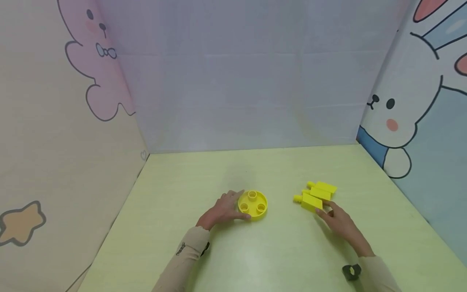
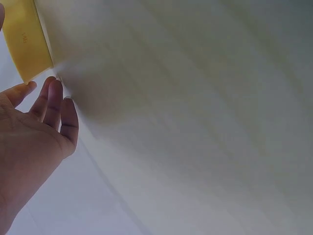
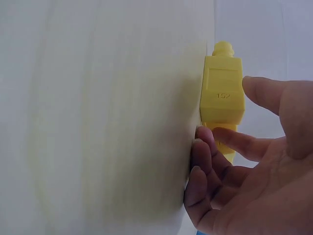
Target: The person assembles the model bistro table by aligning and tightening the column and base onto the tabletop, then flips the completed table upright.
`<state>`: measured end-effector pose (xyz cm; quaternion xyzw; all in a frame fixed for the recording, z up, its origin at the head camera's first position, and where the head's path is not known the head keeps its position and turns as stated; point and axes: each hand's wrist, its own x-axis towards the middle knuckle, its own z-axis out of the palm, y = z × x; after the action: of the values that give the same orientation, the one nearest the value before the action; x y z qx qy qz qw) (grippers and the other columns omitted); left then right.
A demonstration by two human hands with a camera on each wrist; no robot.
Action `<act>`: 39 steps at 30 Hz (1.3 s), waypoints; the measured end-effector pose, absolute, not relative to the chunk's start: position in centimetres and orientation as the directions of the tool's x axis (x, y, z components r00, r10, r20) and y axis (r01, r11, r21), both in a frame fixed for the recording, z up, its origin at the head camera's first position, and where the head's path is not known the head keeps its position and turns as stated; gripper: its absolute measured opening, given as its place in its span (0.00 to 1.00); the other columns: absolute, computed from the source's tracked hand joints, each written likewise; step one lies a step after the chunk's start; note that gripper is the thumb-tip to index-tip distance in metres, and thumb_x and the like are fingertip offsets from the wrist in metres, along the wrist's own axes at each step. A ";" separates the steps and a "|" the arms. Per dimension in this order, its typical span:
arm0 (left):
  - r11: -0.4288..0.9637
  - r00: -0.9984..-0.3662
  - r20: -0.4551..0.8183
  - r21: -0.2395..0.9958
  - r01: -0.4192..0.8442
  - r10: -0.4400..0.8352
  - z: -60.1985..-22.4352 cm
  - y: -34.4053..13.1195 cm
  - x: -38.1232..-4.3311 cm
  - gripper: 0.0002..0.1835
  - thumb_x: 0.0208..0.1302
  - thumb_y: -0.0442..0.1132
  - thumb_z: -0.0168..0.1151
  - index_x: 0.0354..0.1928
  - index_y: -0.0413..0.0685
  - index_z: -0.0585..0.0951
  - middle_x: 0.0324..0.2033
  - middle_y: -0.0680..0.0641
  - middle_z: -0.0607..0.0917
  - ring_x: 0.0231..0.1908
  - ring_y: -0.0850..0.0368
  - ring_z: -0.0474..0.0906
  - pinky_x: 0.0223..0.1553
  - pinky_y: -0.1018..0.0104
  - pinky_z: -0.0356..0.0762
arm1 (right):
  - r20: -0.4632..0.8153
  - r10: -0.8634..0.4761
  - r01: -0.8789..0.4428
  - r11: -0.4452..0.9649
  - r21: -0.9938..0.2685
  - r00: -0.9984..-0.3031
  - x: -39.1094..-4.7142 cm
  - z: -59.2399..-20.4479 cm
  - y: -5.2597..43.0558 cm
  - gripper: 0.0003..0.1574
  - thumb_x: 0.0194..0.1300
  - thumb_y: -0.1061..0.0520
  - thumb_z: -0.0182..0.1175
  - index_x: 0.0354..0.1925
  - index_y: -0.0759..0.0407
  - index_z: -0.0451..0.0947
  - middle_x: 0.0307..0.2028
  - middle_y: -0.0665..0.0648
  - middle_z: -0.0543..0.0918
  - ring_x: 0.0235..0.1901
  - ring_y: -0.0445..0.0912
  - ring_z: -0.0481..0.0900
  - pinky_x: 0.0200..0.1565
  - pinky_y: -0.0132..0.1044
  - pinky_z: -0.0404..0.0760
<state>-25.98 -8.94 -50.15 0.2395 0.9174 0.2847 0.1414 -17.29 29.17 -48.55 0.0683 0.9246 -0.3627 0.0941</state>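
Observation:
A round yellow tray-like piece [image 1: 252,217] with three raised round sockets lies on the table. My left hand [image 1: 227,208] holds it across its left side, thumb at the near rim and index finger at the far rim. The left wrist view shows its yellow side wall [image 2: 28,41], while the other fingers hang loose. To the right, three yellow blocks with round knobs lie side by side, knobs leftward. My right hand [image 1: 341,222] pinches the right end of the nearest yellow block [image 1: 311,202], marked 152 in the right wrist view, between thumb [image 3: 264,93] and index finger.
The other two yellow blocks [image 1: 321,194] [image 1: 326,187] lie just behind the nearest one. The pale table [image 1: 277,251] ends at a plain back panel [image 1: 248,101], with cartoon-printed side walls left and right. A small black device [image 1: 352,272] sits by my right cuff.

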 end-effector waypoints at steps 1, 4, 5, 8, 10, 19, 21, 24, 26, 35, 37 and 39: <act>0.724 -0.845 -0.122 0.588 0.361 0.520 -50.2 -8.9 -26.0 0.56 0.57 0.63 0.75 0.80 0.43 0.61 0.66 0.36 0.71 0.60 0.40 0.68 0.61 0.41 0.69 | -0.225 0.058 0.195 0.732 -0.653 -0.973 -17.3 -48.6 29.1 0.48 0.80 0.37 0.51 0.73 0.77 0.55 0.43 0.69 0.78 0.36 0.53 0.74 0.35 0.44 0.75; 0.724 -0.846 -0.119 0.588 0.362 0.519 -50.2 -8.9 -26.1 0.55 0.57 0.62 0.75 0.80 0.44 0.61 0.66 0.36 0.71 0.61 0.40 0.68 0.61 0.41 0.68 | -0.213 0.050 0.178 0.745 -0.643 -0.976 -17.6 -48.6 29.1 0.46 0.80 0.39 0.52 0.72 0.76 0.57 0.45 0.70 0.79 0.36 0.54 0.75 0.36 0.45 0.77; 0.723 -0.846 -0.118 0.589 0.362 0.520 -50.2 -8.9 -26.1 0.56 0.57 0.62 0.75 0.80 0.43 0.61 0.66 0.36 0.71 0.61 0.40 0.68 0.61 0.41 0.68 | -0.203 0.045 0.168 0.749 -0.641 -0.978 -17.7 -48.7 29.1 0.45 0.80 0.40 0.53 0.71 0.77 0.58 0.45 0.71 0.80 0.36 0.54 0.75 0.36 0.45 0.77; 0.722 -0.845 -0.118 0.590 0.363 0.521 -50.2 -8.9 -26.0 0.56 0.57 0.62 0.75 0.80 0.43 0.61 0.66 0.36 0.71 0.61 0.39 0.67 0.61 0.40 0.68 | -0.163 0.028 0.128 0.756 -0.642 -0.986 -18.0 -48.6 29.0 0.39 0.79 0.44 0.56 0.66 0.77 0.64 0.43 0.69 0.81 0.35 0.53 0.76 0.35 0.44 0.77; 0.722 -0.844 -0.119 0.588 0.364 0.522 -50.2 -8.9 -26.0 0.56 0.57 0.62 0.75 0.80 0.43 0.61 0.66 0.36 0.71 0.61 0.39 0.67 0.61 0.40 0.67 | -0.131 0.022 0.102 0.755 -0.648 -0.991 -18.0 -48.5 28.8 0.37 0.78 0.45 0.58 0.63 0.77 0.68 0.42 0.68 0.82 0.35 0.52 0.76 0.34 0.44 0.77; 0.729 -0.851 -0.126 0.587 0.351 0.511 -50.0 -8.8 -25.8 0.55 0.57 0.63 0.75 0.80 0.45 0.61 0.67 0.37 0.71 0.60 0.41 0.68 0.61 0.42 0.69 | 0.111 0.051 -0.038 0.734 -0.678 -0.992 -18.4 -47.8 27.5 0.30 0.73 0.46 0.66 0.51 0.74 0.80 0.33 0.58 0.78 0.32 0.50 0.71 0.32 0.40 0.71; 0.729 -0.849 -0.125 0.586 0.354 0.513 -50.0 -8.8 -25.8 0.55 0.57 0.62 0.75 0.80 0.44 0.61 0.67 0.37 0.71 0.59 0.41 0.68 0.61 0.42 0.69 | 0.168 0.050 -0.080 0.723 -0.686 -0.985 -18.5 -47.6 27.0 0.28 0.72 0.48 0.67 0.50 0.74 0.82 0.34 0.58 0.77 0.33 0.49 0.71 0.34 0.40 0.71; 0.730 -0.848 -0.127 0.584 0.355 0.514 -50.0 -8.8 -25.8 0.55 0.57 0.63 0.75 0.80 0.44 0.61 0.67 0.37 0.71 0.59 0.41 0.68 0.61 0.42 0.69 | 0.246 0.030 -0.157 0.695 -0.702 -0.969 -19.0 -46.9 26.0 0.23 0.70 0.51 0.68 0.49 0.73 0.83 0.36 0.60 0.77 0.35 0.50 0.71 0.37 0.41 0.71; 0.730 -0.850 -0.127 0.585 0.352 0.511 -50.0 -8.8 -25.8 0.55 0.57 0.63 0.75 0.80 0.45 0.62 0.67 0.38 0.71 0.58 0.42 0.69 0.61 0.43 0.69 | 0.287 0.008 -0.207 0.674 -0.709 -0.958 -19.5 -46.4 25.1 0.22 0.70 0.53 0.69 0.49 0.72 0.83 0.37 0.61 0.77 0.36 0.50 0.71 0.38 0.40 0.72; 0.735 -0.846 -0.128 0.573 0.362 0.517 -50.0 -8.7 -26.0 0.55 0.57 0.63 0.74 0.80 0.44 0.62 0.67 0.38 0.71 0.59 0.41 0.69 0.60 0.42 0.69 | 0.318 -0.105 -0.307 0.646 -0.698 -0.942 -22.8 -44.7 20.2 0.21 0.70 0.53 0.69 0.51 0.69 0.82 0.41 0.66 0.74 0.39 0.54 0.74 0.42 0.47 0.74; 0.734 -0.845 -0.131 0.575 0.361 0.519 -49.9 -8.7 -26.0 0.55 0.57 0.63 0.74 0.79 0.43 0.62 0.67 0.37 0.71 0.60 0.41 0.69 0.61 0.42 0.68 | 0.315 -0.128 -0.320 0.648 -0.692 -0.940 -23.4 -44.7 19.2 0.22 0.70 0.52 0.70 0.52 0.69 0.82 0.42 0.66 0.74 0.40 0.55 0.74 0.43 0.48 0.74; 0.736 -0.845 -0.139 0.577 0.355 0.516 -49.9 -8.7 -26.0 0.55 0.57 0.63 0.74 0.79 0.44 0.62 0.67 0.37 0.71 0.60 0.40 0.69 0.61 0.41 0.68 | 0.316 -0.150 -0.335 0.647 -0.685 -0.937 -23.8 -44.7 18.3 0.22 0.69 0.52 0.70 0.52 0.69 0.82 0.43 0.67 0.74 0.40 0.55 0.75 0.43 0.49 0.75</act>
<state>-25.98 -8.71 -49.88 0.2364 0.9202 0.2757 0.1461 -23.83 18.34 -44.65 -0.1347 0.9000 -0.3981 -0.1160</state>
